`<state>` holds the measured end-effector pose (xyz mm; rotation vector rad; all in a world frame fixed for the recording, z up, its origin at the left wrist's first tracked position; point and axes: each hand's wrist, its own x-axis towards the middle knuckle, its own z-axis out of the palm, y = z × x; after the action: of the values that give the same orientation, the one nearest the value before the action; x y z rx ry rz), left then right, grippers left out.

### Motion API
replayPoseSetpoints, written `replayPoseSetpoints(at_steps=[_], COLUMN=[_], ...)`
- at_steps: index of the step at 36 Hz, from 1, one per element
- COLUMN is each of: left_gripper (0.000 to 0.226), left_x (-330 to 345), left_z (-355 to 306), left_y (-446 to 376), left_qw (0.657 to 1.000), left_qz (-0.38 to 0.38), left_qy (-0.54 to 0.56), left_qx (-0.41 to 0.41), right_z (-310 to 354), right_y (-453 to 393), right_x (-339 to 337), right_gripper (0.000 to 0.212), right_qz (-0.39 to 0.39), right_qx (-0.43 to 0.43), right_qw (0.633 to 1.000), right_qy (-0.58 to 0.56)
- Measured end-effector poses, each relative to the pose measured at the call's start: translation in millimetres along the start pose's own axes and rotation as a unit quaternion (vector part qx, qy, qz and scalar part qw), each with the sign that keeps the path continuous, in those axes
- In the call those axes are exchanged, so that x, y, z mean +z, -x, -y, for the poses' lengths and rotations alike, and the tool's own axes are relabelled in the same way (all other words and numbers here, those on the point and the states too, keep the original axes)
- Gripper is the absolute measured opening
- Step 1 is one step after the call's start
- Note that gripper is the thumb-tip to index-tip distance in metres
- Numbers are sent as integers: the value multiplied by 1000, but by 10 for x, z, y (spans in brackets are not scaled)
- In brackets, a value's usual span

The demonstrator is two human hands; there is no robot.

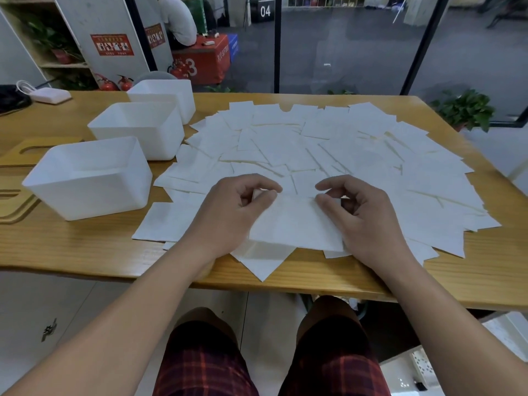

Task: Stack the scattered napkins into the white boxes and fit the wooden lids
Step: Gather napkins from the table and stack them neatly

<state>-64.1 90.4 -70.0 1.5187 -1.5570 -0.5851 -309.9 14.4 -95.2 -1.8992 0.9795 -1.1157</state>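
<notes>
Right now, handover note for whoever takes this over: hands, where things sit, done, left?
Left hand and right hand: fingers of both pinch the far edge of one napkin at the table's near edge.
Scattered napkins cover the table's middle and right.
Three white boxes stand in a row on the left, open; none visibly holds napkins.
Wooden lids lie flat beside and behind them.
Done: nothing boxed.
Left: stack all napkins, fill boxes, fit lids.

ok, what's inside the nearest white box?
The nearest white box shows only bare white inner walls, no napkins visible. Its front wall hides the floor, so the bottom can't be checked.
</notes>
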Motion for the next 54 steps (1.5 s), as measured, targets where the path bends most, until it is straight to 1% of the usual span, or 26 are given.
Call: replayPoseSetpoints(at_steps=[2,6,9,12,16,22,24,27,30,32,36,43,46,48,50,54], left_gripper=[12,10,10,10,23,52,51,39,30,30,20,6,9,12,15,13], left_x=[-38,-75,-72,-79,-45,134,179,222,237,224,195,-30,-167,-239,-290,-329], left_z=[26,122,154,206,203,116,75,50,43,41,50,89,130,149,145,77], left_y=[16,83,123,95,-75,-369,-428,-508,-568,-589,-589,-538,-501,-451,-372,-199], left_qw=[1000,994,984,973,972,961,963,970,978,980,985,988,986,984,981,978], left_qz=[14,15,5,-15,-26,37,47,55,41,29,22,-60,-114,-138,-138,-94], left_qy=[-6,-106,-176,-231,-233,-260,-245,-194,-166,-159,-139,-85,-67,-23,49,137], left_qx=[-27,-36,-27,2,-12,-85,-105,-136,-120,-115,-105,-110,-101,-112,-130,-128], right_z=[-9,-50,-87,-99,-89,-84,-89,-94,-97,-94,-90,-85,-69,-59,-40,47], right_y=[16,33,16,10,-5,-18,-10,-7,-10,-11,-2,1,7,7,7,-1], right_x=[7,59,74,68,83,111,102,94,98,101,96,100,99,102,112,93], right_gripper=[8,7,12,15,15,15,15,16,16,15,14,13,13,13,15,28], right_qz=[10,41,48,48,57,69,69,71,72,72,70,69,70,67,59,19], right_qx=[-12,-34,-36,-37,-35,-40,-38,-36,-35,-35,-35,-35,-36,-39,-44,-58], right_qw=[1000,994,989,989,989,984,984,984,984,984,984,984,983,983,985,991], right_qy=[23,90,133,135,129,162,162,158,160,160,160,163,163,165,159,122])
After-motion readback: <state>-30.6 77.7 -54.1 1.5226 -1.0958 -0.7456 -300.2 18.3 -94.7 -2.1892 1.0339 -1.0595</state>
